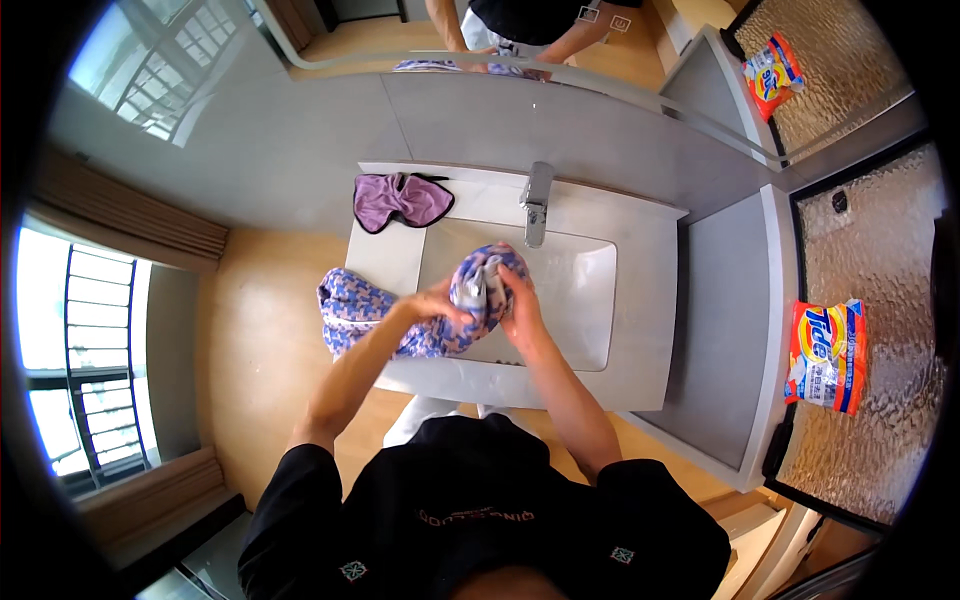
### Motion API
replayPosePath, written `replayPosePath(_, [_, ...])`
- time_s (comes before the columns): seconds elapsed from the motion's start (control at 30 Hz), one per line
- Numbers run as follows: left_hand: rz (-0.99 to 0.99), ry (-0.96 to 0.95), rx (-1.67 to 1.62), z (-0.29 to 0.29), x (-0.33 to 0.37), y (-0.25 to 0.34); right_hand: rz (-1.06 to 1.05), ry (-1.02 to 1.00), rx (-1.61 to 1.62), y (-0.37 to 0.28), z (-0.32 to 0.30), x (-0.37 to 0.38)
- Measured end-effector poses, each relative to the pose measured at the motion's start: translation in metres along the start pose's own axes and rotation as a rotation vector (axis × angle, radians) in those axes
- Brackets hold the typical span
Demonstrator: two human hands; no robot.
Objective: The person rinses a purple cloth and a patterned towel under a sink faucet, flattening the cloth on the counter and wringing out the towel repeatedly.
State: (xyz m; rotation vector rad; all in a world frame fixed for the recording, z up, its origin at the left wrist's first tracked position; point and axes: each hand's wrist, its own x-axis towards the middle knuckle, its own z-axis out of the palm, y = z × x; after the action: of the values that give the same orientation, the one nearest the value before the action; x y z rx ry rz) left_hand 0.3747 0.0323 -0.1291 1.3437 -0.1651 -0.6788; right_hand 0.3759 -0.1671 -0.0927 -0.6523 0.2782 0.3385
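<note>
Over the white sink (590, 300), both hands grip a bunched blue, pink and white patterned cloth (478, 275). My left hand (440, 302) closes on its left side, with the fingertips partly hidden by folds. On the right side, my right hand (520, 308) wraps its fingers and thumb around the bundle. A loose length of the same cloth trails left across the counter and hangs over its left edge. What kind of article it is, I cannot tell. Behind the bundle stands a chrome faucet (537, 205).
A purple eye mask (400, 203) with black trim lies at the counter's back left. To the right, an orange detergent bag (826, 355) rests by textured glass beyond a grey partition (725, 320). A mirror (600, 75) spans the back wall. At left is a barred window (95, 310).
</note>
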Motion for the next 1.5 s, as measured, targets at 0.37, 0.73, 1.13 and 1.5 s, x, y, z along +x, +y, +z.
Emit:
replayPosePath(0.37, [-0.08,-0.074,-0.243,0.02,0.038,-0.063,-0.356,0.17,-1.29,0.006,-0.003,0.018])
replayPosePath(0.73, [-0.291,0.285,0.6,0.017,0.058,-0.061,-0.068,0.384,-1.682,0.029,-0.024,0.057])
replayPosePath(1.13, [-0.427,-0.93,-0.843,-0.012,0.044,-0.058,0.196,-0.591,-0.305,-0.03,0.008,0.048])
replayPosePath(1.5, [-0.317,-0.453,0.011,0.023,0.024,0.007,0.013,0.088,-0.75,-0.016,-0.044,0.017])
